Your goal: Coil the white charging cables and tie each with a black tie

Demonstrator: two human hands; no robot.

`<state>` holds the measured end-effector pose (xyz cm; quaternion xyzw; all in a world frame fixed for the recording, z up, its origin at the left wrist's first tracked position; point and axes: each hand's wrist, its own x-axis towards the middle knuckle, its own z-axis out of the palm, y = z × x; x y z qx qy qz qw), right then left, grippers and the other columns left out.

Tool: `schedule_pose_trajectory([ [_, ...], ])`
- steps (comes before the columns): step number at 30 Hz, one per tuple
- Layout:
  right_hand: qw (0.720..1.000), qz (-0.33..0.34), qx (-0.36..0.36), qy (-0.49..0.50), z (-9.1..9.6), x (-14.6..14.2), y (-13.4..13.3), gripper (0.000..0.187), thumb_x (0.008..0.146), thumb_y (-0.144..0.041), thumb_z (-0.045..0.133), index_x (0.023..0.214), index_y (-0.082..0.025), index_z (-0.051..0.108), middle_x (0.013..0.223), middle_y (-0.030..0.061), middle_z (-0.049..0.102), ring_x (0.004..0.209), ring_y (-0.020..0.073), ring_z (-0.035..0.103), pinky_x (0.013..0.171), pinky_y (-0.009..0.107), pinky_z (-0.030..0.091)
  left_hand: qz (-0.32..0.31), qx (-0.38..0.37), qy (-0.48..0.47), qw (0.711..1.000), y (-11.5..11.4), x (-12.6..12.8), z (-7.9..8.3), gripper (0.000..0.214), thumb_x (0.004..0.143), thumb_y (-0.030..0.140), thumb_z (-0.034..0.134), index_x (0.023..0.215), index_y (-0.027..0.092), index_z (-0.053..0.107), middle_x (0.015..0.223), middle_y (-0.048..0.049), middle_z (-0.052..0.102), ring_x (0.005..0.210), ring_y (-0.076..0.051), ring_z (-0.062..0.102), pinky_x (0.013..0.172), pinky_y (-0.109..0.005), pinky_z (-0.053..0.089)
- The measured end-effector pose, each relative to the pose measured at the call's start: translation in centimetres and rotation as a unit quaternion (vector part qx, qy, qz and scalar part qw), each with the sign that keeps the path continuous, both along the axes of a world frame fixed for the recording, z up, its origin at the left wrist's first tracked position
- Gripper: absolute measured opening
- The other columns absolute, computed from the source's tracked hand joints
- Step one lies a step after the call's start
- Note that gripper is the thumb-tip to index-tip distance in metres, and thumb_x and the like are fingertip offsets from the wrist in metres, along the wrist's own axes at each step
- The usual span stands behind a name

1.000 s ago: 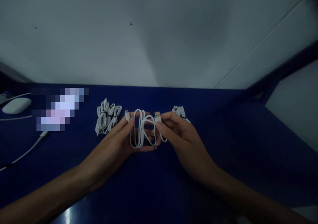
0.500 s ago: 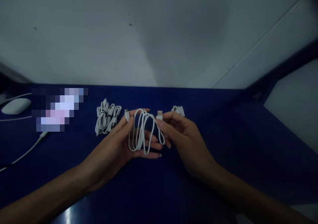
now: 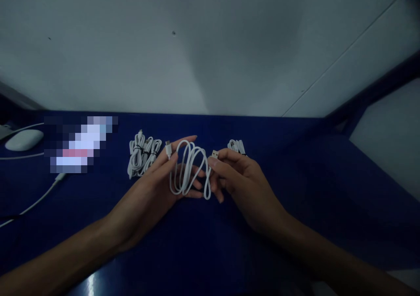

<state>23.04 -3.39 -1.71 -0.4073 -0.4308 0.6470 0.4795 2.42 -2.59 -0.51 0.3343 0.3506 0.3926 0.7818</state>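
Note:
A white USB cable (image 3: 188, 167) hangs in loose loops between my two hands, above the blue table. My left hand (image 3: 157, 180) is closed on it, thumb against the cable near the small connector (image 3: 168, 148), which points up; its other fingers spread behind the loops. My right hand (image 3: 238, 173) pinches the USB-A plug (image 3: 215, 154) between thumb and forefinger, with the metal end showing. Just behind my left hand lie several white cables (image 3: 142, 154), coiled and bound with black ties. Another coiled white cable (image 3: 236, 146) is partly hidden behind my right hand.
On the left of the blue table (image 3: 203, 252) lies a pixelated bright object (image 3: 80, 145) with a white cord (image 3: 41, 197) attached. A smooth white rounded object (image 3: 24, 140) sits beside it. A pale wall (image 3: 147, 68) rises behind the table.
My right hand has tilted the USB-A plug and shifted slightly right. The cable loops have moved closer together, and the left hand's fingers behind them have drawn up a little.

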Motion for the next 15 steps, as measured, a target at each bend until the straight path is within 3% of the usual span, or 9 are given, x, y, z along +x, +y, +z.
schedule_pose_trajectory([
  [5, 1.0, -0.004, -0.027, 0.009, 0.36, -0.11, 0.05, 0.029, 0.098, -0.042, 0.088, 0.091, -0.021, 0.07, 0.073, 0.0006, 0.075, 0.063, 0.0143, 0.072, 0.052, 0.023, 0.055, -0.003, -0.005, 0.007, 1.0, -0.13, 0.02, -0.07, 0.045, 0.111, 0.035, 0.071, 0.156, 0.04, 0.067, 0.122, -0.0072, 0.08, 0.105, -0.023, 0.077, 0.097, -0.038, 0.065],
  [9, 1.0, 0.003, -0.027, 0.011, 0.37, -0.05, -0.01, 0.028, 0.101, -0.04, 0.085, 0.092, -0.021, 0.068, 0.074, 0.0023, 0.078, 0.064, 0.015, 0.076, 0.051, 0.021, 0.055, -0.002, -0.001, 0.011, 1.0, -0.05, 0.0, -0.02, 0.046, 0.11, 0.033, 0.074, 0.154, 0.04, 0.068, 0.124, -0.0063, 0.081, 0.106, -0.023, 0.078, 0.101, -0.039, 0.063],
  [15, 1.0, 0.01, -0.02, -0.002, 0.28, 0.01, -0.07, 0.028, 0.099, -0.042, 0.087, 0.093, -0.02, 0.071, 0.078, 0.0035, 0.079, 0.069, 0.0157, 0.079, 0.054, 0.02, 0.057, -0.035, 0.013, 0.035, 0.999, 0.11, -0.43, -0.63, 0.029, 0.11, 0.035, 0.074, 0.135, 0.023, 0.08, 0.135, -0.0118, 0.079, 0.117, -0.023, 0.074, 0.108, -0.036, 0.059],
])
